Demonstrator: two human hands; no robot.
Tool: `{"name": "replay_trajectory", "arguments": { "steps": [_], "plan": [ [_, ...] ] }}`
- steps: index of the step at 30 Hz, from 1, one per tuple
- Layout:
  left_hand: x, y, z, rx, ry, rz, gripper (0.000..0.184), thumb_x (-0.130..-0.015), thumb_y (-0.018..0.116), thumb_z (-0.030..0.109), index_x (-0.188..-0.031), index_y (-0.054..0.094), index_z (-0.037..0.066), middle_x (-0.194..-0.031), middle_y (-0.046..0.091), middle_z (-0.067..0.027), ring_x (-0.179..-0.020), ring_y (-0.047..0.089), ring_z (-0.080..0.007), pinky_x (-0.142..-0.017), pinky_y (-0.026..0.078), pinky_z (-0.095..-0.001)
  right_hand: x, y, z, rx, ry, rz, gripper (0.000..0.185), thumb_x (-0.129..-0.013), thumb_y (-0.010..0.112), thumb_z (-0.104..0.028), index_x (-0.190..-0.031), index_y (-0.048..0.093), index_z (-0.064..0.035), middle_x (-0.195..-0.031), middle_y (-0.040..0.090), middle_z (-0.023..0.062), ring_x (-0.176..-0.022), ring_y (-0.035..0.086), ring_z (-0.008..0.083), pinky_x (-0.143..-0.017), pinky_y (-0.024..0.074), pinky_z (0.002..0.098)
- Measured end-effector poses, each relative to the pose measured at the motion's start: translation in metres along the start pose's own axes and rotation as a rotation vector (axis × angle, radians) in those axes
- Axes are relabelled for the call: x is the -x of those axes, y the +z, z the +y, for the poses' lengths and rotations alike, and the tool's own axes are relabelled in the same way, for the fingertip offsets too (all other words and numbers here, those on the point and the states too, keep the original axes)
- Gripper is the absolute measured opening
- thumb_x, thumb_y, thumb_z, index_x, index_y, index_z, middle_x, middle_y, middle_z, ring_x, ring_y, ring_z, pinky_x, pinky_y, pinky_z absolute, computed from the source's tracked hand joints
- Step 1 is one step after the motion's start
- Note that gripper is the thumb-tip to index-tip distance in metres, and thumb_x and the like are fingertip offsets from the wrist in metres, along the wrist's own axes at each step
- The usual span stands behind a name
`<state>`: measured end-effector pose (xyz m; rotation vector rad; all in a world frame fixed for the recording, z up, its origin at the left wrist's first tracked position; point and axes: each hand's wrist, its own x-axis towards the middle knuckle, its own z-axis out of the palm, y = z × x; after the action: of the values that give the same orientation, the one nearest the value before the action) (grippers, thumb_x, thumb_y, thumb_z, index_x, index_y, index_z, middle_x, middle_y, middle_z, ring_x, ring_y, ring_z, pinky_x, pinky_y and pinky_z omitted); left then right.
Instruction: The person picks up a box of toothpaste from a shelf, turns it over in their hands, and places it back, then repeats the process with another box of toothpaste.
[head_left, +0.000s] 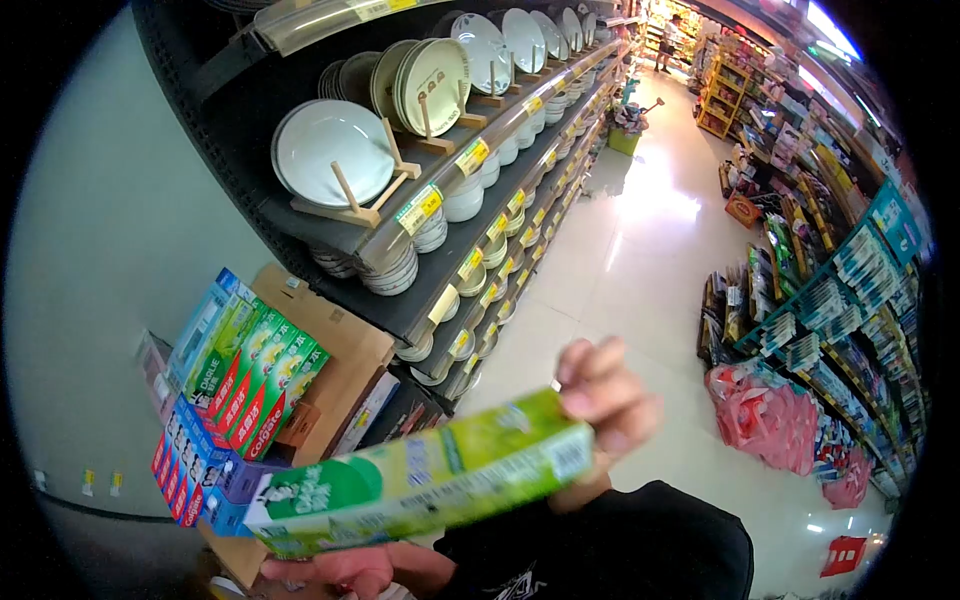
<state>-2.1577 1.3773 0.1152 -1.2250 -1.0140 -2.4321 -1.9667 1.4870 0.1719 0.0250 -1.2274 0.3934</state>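
Observation:
A long green toothpaste box [420,470], slightly blurred by motion, is held up at a tilt in front of me. My right hand [605,405] grips its right end between thumb and fingers. Below the box's left end is my left hand [365,570], with its fingers stretched out to the left; the box partly covers it, and I cannot tell whether they touch. Behind the left end, red and green Colgate boxes [255,395] are stacked by a green Darlie box [215,360]. Blue toothpaste boxes [195,460] sit lower, next to an open cardboard carton [345,345].
Shelves on the left carry a white plate [335,155] on a wooden stand, cream plates [435,85] and stacked bowls [390,270]. Along the right run racks of hanging goods [825,305] and pink plastic bags [765,415]. A tiled aisle [570,290] leads to a distant person [667,45].

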Motion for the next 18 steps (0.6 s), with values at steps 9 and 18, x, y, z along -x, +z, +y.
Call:
{"name": "replay_trajectory", "arguments": {
  "steps": [9, 18],
  "plan": [
    [0.01, -0.005, -0.003, 0.1, -0.001, -0.139, 0.082, -0.085, 0.045, 0.057, -0.144, 0.017, 0.006, -0.149, 0.018, -0.0173, -0.136, 0.019, -0.0366, -0.11, 0.014, -0.0528, 0.013, 0.005, -0.013, -0.07, -0.102, 0.01, 0.027, -0.086, 0.059, -0.038, -0.105, 0.051, -0.0206, -0.125, 0.053, 0.0072, -0.113, 0.041, 0.029, -0.097, 0.0348, 0.0441],
    [-0.005, -0.029, 0.007, 0.018, -0.34, 0.039, 0.08, -0.085, 0.048, 0.055, -0.144, 0.018, 0.01, -0.149, 0.015, -0.0188, -0.135, 0.021, -0.0373, -0.108, 0.021, -0.0527, 0.017, 0.012, -0.016, -0.328, -0.005, -0.085, 0.015, -0.089, 0.056, -0.025, -0.102, 0.056, -0.0182, -0.111, 0.055, 0.0224, -0.097, 0.05, 0.0348, -0.077, 0.0441, 0.044]
  ]
}}
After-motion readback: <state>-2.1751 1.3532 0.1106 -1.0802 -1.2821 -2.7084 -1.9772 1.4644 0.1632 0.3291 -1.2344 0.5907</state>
